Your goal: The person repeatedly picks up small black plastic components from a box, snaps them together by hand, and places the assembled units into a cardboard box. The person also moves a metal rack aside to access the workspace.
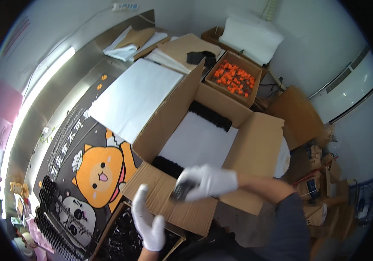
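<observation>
My right hand (208, 182), in a white glove, is closed around a small dark piece (182, 190), blurred by motion, over the near flap of an open cardboard box (151, 143). Inside that box lies a white sheet (201, 137). One row of black pieces (210, 116) runs along its far end, and a second black row (168, 166) along its near end. My left hand (149, 224), also gloved in white, is open with thumb and fingers apart. It hovers above a box of loose shiny black pieces (119, 235), beside the near flap.
A mat with cartoon animals (101, 174) covers the bench at left, with lined-up black pieces (49, 217) on it. White paper (138, 95) lies left of the box. Behind stands a carton of orange pieces (234, 78). More cartons (321, 187) stand at right.
</observation>
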Motion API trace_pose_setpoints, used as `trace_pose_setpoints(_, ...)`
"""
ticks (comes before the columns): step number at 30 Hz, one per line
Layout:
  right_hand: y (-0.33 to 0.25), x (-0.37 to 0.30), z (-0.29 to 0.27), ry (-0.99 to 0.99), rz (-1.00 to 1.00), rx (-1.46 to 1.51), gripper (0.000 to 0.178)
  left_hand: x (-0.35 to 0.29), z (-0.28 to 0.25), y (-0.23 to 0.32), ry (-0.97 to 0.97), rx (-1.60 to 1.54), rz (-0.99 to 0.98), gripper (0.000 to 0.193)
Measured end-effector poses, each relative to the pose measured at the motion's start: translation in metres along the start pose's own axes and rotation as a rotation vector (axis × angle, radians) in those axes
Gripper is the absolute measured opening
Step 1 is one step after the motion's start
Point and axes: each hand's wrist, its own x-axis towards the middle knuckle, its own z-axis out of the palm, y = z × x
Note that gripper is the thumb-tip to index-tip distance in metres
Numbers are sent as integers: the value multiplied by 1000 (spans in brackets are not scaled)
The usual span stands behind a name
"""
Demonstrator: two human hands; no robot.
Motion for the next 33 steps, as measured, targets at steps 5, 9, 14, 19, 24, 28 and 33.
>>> trace_pose_setpoints(5, 145, -19, -43, -142, 278, -632, 29, -28, -65, -6, 357, 143, -230, 28)
trace_pose_setpoints(9, 188, -1, 5, -289, 313, -804, 31, -56, -91, -17, 425, 163, -305, 22)
trace_pose_setpoints(14, 212, 17, 22, -296, 542, -676, 38, -68, -112, -11, 500, 49, -328, 23)
trace_pose_setpoints(19, 241, 27, -2, -460, 422, -720, 34, -88, -154, 8, 558, 109, -316, 20)
trace_pose_setpoints(24, -50, 59, -13, -70, 424, -640, 29, -110, -258, 59, 556, 418, -237, 20)
trace_pose_setpoints(28, -144, 147, 95, 163, -243, -404, 17, -69, -335, 61, 362, 693, -160, 30)
trace_pose_setpoints(33, -118, 316, 210, 148, -598, -934, 49, 49, -374, 16, 217, 1307, 65, 49)
